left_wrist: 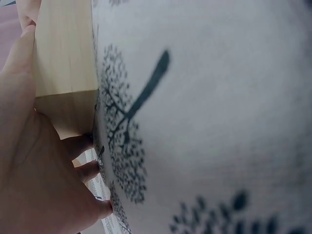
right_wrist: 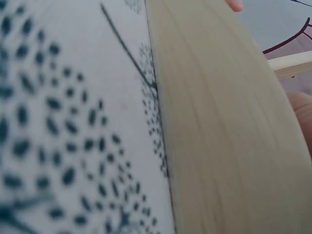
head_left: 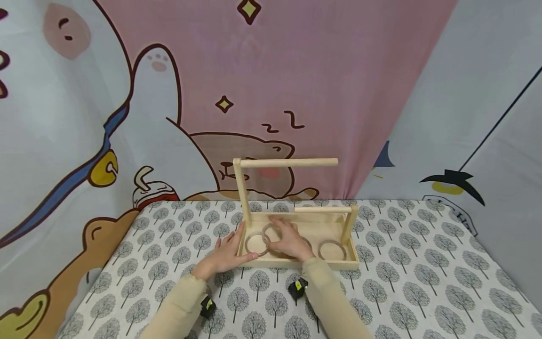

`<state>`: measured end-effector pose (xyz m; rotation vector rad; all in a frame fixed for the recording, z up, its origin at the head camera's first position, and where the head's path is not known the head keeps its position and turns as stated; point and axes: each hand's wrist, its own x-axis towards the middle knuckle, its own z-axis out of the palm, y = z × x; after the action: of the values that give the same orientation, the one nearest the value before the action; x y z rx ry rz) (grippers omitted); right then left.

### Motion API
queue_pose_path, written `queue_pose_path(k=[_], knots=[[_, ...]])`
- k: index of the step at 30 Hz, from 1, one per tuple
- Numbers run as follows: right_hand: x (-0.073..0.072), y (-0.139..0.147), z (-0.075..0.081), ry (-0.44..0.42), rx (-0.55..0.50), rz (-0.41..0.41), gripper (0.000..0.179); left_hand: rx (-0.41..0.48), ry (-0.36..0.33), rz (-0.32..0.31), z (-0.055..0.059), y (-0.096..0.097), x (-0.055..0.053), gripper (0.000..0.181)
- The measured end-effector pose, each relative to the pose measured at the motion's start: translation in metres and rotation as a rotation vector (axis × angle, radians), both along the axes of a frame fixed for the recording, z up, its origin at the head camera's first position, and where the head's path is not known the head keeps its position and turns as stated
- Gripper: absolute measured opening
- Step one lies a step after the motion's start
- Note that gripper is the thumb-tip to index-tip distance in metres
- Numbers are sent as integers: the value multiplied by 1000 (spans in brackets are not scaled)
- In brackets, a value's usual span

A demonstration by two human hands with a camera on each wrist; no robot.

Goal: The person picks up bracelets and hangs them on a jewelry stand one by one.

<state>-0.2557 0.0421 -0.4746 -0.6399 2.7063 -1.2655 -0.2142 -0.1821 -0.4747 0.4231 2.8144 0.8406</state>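
Cartoon-printed curtain behind a tree-patterned tablecloth, with a pale wooden tray at its middle.
At the tray's left end, a tall post with an upper bar reaching rightward; at the right end, a shorter post with a lower bar reaching leftward. At the near left corner, left hand with fingers spread, touching the tray. Over the tray, right hand with index finger and thumb pinching a ring, overlapping in view the leftmost ring. Inside the tray also, a partly hidden ring beside the right hand and the rightmost ring near the shorter post.
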Motion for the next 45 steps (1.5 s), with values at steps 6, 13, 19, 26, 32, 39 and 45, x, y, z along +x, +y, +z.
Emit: queue_pose_path(k=[6,13,19,26,32,39,45], knots=[[-1,-2,-3,-12,9,-7,84,-2,8,-8,0,-1,0,104],[0,-2,-4,-38,21,-19,82,-12,17,-8,-1,-1,1,104],[0,-2,-5,-28,-1,5,79,-3,6,-10,0,-1,1,103],[-1,-1,-4,-3,-28,61,73,23,-2,-14,2,-1,1,101],[-1,-1,-3,-14,-54,56,73,18,-10,-8,1,0,0,101],[-2,-1,-3,5,-145,107,66,13,-20,-6,3,0,0,102],[-1,0,-6,-2,-181,148,66,-11,-37,-3,4,0,1,102]])
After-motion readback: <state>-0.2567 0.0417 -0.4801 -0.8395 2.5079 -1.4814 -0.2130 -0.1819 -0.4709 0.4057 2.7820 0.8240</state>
